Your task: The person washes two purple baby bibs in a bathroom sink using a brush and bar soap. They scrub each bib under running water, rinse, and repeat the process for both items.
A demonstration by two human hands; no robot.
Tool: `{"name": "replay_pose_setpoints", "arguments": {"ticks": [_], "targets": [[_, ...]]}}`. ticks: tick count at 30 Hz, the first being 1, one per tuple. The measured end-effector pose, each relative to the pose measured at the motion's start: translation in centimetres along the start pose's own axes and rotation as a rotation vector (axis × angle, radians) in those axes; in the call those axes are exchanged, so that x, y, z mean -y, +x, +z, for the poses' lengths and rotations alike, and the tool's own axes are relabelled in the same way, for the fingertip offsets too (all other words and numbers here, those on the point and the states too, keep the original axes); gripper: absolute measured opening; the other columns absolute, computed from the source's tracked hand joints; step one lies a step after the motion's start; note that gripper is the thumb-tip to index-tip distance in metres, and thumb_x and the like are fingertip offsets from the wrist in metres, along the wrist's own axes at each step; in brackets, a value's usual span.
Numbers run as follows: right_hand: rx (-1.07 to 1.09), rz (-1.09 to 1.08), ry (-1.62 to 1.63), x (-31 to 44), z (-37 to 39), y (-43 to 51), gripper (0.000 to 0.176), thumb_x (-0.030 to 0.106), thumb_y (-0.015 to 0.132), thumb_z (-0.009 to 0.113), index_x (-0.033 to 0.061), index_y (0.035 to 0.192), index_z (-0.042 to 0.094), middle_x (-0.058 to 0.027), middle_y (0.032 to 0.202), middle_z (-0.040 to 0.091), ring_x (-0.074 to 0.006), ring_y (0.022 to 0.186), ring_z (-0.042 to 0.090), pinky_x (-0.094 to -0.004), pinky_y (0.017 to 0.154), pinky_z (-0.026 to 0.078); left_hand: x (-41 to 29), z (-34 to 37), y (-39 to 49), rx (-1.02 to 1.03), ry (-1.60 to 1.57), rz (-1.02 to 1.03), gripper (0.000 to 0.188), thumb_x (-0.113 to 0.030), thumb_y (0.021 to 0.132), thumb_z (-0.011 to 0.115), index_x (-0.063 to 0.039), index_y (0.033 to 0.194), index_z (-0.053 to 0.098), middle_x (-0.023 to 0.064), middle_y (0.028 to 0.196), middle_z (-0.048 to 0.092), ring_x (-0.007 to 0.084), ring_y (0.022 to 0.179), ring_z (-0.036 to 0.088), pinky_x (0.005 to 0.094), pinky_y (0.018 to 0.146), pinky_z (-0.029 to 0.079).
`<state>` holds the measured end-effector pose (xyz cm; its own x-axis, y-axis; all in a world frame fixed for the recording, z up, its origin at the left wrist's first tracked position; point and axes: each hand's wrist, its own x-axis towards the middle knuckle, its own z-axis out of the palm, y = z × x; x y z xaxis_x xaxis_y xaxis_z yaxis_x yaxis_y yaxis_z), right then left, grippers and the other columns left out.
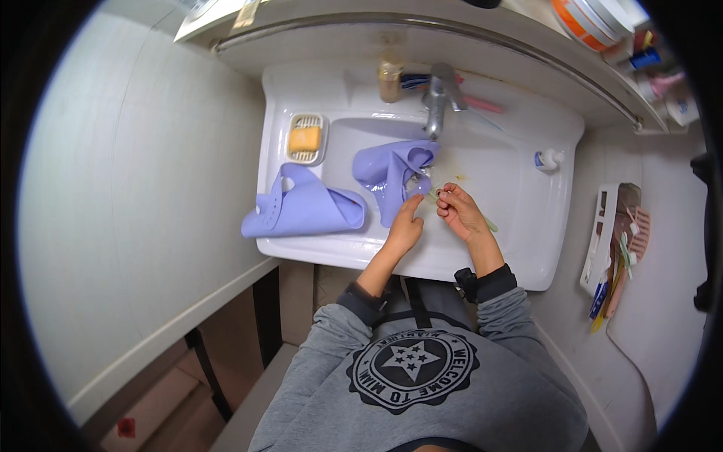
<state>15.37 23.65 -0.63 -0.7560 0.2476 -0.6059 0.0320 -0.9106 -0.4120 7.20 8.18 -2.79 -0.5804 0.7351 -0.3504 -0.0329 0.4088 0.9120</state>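
Note:
A purple bib-like item, flexible and wet, lies bunched in the white sink below the chrome faucet. My left hand reaches to its lower right edge, fingers extended; whether it grips the edge cannot be told. To the right, my right hand has its fingers curled around a thin pale green handle, whose lower end shows past the palm; its other end is partly hidden near the fingertips. A second purple bib, with a neck strap with holes, lies folded over the sink's left rim.
A soap dish with orange soap stands at the upper left. Behind the basin are a pump bottle and a pink-handled item. A small white bottle is on the right rim; a toothbrush holder hangs on the right wall.

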Motion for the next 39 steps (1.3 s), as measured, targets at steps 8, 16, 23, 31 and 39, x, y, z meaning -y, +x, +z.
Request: {"name": "replay_pose_setpoints", "arguments": {"ticks": [8,16,23,31,39], "targets": [[-0.248,-0.045,0.047,-2.4,-1.9,3.4,0.017,0.0,0.083,0.064,0.011,0.09,0.053,-0.0012,0.077,0.057,-0.01,0.064,0.054,-0.0231,0.055,0.042,0.5,-2.7,-2.1,-0.134,0.47,0.104,0.057,0.001,0.077,0.05,-0.001,0.134,0.044,0.0259,0.142,0.035,0.0418,0.13,0.037,0.0441,0.106,0.034],[-0.328,-0.147,0.106,0.6,-3.6,2.4,0.016,0.0,0.083,0.065,0.011,0.086,0.054,-0.0009,0.076,0.057,-0.0104,0.065,0.054,-0.0242,0.056,0.042,-1.0,-2.7,8.7,-0.21,1.098,0.356,0.085,-0.016,0.066,0.076,-0.009,0.141,0.036,0.0228,0.142,0.037,0.0387,0.132,0.035,0.0595,0.109,0.023],[-0.408,-0.124,0.052,0.2,-5.4,4.8,0.024,0.001,0.083,0.064,0.0103,0.1,0.049,-0.0033,0.084,0.058,-0.0137,0.072,0.058,-0.0248,0.059,0.044,0.3,-3.3,11.5,0.239,1.229,0.027,0.044,-0.017,0.078,0.062,-0.008,0.121,0.06,0.0106,0.098,0.069,0.0285,0.099,0.065,0.0433,0.089,0.049],[-0.536,-0.09,-0.295,-2.5,-8.4,14.0,0.024,-0.005,0.08,0.061,0.0063,0.097,0.049,-0.0082,0.085,0.061,-0.0202,0.082,0.066,-0.0281,0.07,0.056,-0.7,-4.9,4.8,0.331,1.234,-0.29,0.024,-0.018,0.081,0.053,-0.009,0.092,0.073,0.015,0.098,0.07,0.0282,0.091,0.068,0.0372,0.073,0.054],[-0.714,-0.334,-1.096,-6.0,-10.5,19.0,0.025,0.009,0.067,0.068,0.0052,0.089,0.057,-0.0093,0.076,0.063,-0.023,0.07,0.063,-0.0342,0.065,0.05,-2.6,-4.7,2.2,0.361,1.229,-0.332,0.022,-0.017,0.082,0.054,-0.011,0.092,0.073,0.0109,0.092,0.071,0.0257,0.088,0.069,0.0336,0.072,0.053]]}}
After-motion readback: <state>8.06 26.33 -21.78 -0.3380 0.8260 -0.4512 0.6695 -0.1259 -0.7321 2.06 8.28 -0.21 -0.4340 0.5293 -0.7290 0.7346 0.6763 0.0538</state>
